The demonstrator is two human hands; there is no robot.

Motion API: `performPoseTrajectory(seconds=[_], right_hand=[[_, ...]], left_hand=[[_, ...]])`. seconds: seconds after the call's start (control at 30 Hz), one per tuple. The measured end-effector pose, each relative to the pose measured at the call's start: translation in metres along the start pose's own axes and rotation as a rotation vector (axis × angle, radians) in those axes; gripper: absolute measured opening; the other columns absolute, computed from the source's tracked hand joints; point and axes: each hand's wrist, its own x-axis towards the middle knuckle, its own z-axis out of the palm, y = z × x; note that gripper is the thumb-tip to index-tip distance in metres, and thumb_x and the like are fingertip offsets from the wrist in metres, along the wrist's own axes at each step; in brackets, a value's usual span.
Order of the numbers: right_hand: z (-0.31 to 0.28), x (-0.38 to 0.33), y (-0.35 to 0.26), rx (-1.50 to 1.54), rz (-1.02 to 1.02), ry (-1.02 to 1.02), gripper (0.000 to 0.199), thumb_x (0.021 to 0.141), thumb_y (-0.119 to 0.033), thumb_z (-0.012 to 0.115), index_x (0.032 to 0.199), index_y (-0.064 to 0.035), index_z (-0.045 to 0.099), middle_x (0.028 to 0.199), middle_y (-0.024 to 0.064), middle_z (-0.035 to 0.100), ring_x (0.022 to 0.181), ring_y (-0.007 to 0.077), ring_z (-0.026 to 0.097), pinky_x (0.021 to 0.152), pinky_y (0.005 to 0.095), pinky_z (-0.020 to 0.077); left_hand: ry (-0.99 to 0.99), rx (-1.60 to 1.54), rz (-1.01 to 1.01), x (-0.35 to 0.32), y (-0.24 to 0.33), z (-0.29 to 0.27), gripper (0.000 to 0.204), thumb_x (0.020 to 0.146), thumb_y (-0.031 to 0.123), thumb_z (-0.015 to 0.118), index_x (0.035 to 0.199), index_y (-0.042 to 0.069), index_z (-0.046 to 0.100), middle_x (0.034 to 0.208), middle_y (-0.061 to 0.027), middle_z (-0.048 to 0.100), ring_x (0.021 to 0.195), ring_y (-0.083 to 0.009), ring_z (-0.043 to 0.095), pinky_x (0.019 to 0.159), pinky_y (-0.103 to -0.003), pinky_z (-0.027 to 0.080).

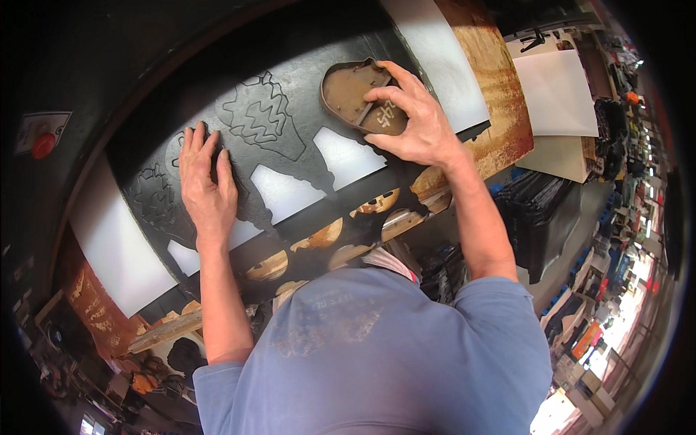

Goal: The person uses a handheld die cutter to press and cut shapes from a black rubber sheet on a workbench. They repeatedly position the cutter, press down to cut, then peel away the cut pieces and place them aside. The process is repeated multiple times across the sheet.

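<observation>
My right hand (413, 119) grips a cutting die (348, 90), a rounded metal frame with a brownish inside, a crossbar and pale handwritten marks. The die rests on a black textured sheet (308, 87), toward its right end. My left hand (206, 185) lies on the same sheet with its fingers stretched out and the thumb a little apart; it holds nothing. Between my hands, a zigzag-outlined shape (264, 116) is marked or cut in the sheet. More such outlines (156, 199) show left of my left hand, which partly covers one. Pointed gaps along the sheet's near edge bare a white board (286, 194).
Beneath the white board sits a worn brown wooden board (507, 101). The sheet's scalloped offcut edge (312, 243) hangs toward my body. At right are pale paper sheets (558, 94) and a stack of black sheets (533, 214). A red button (45, 143) is at far left.
</observation>
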Motion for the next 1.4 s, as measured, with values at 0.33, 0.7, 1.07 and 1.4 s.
performPoseTrajectory(seconds=[0.33,0.7,1.07,1.4], right_hand=[[-0.01,0.01,0.018,0.093,-0.069,-0.125,0.063,0.07,-0.016,0.088,0.13,-0.0133,0.07,0.168,0.0172,0.046,0.148,0.041,0.052,0.118,0.0482,0.05],[-0.019,-0.035,0.035,0.249,0.116,0.113,0.08,0.075,-0.017,0.097,0.147,-0.0068,0.065,0.145,0.0122,0.069,0.139,0.0302,0.062,0.117,0.0424,0.05],[-0.019,-0.063,0.059,0.599,0.259,0.272,0.054,0.083,0.008,0.083,0.135,0.0026,0.07,0.145,0.0179,0.066,0.135,0.0258,0.064,0.119,0.0374,0.0482],[-0.025,-0.06,0.053,0.302,0.173,0.305,0.057,0.073,0.004,0.083,0.129,-0.0041,0.075,0.135,0.0177,0.074,0.125,0.0311,0.071,0.109,0.0391,0.0558]], left_hand=[[-0.005,0.014,0.001,-0.001,-0.002,0.001,0.03,0.101,0.004,0.069,0.131,0.0,0.074,0.151,-0.0194,0.065,0.15,-0.0401,0.052,0.125,-0.049,0.04],[-0.174,-0.444,-0.043,0.03,0.07,0.018,0.039,0.105,0.004,0.066,0.144,0.0,0.067,0.15,-0.0223,0.066,0.145,-0.0365,0.059,0.122,-0.044,0.044],[-0.32,-0.384,0.142,0.043,0.09,0.061,0.045,0.101,-0.005,0.06,0.144,0.003,0.069,0.146,-0.0263,0.066,0.151,-0.0385,0.052,0.131,-0.056,0.027],[-0.302,-0.379,0.225,0.047,0.089,0.065,0.045,0.1,-0.008,0.062,0.142,0.005,0.071,0.124,-0.0177,0.078,0.148,-0.0393,0.055,0.13,-0.062,0.025]])
